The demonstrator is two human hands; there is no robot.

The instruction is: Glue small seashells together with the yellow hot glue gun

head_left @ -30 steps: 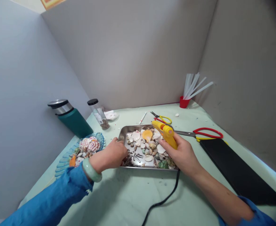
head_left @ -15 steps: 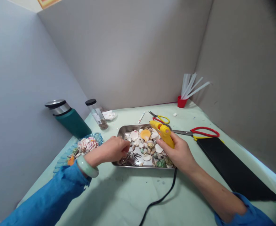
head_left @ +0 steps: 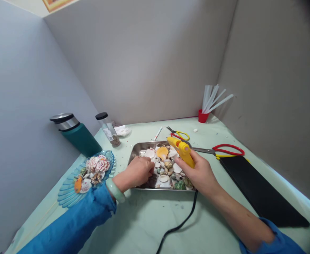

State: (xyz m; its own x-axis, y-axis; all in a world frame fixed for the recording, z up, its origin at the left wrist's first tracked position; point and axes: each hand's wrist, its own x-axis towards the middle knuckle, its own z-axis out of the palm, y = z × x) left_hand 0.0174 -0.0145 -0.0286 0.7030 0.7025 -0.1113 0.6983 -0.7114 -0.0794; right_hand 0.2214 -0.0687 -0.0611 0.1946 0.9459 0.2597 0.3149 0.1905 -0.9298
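Observation:
My right hand (head_left: 198, 173) is wrapped round a yellow hot glue gun (head_left: 183, 151), its nozzle pointing left over the back of a metal tray (head_left: 137, 149). A black cord (head_left: 180, 225) runs from the gun toward me. In the tray lie many shells and small stones, with an orange shell (head_left: 162, 152) near the back and a green stone (head_left: 180, 185) at the front. My left hand (head_left: 141, 171) reaches into the tray's left side, fingers curled down among the pieces. What its fingertips hold, if anything, is hidden.
At left, a blue shell-shaped dish (head_left: 70, 192) holds shells; behind it stand a teal bottle (head_left: 82, 139) and a clear jar (head_left: 107, 129). Small scissors (head_left: 180, 134), large scissors (head_left: 223, 150), a black board (head_left: 260, 190) and a red cup (head_left: 203, 116) of glue sticks lie behind and right.
My left hand has moved right, deeper over the tray, uncovering more of the blue dish. The right hand keeps the glue gun nearly in place.

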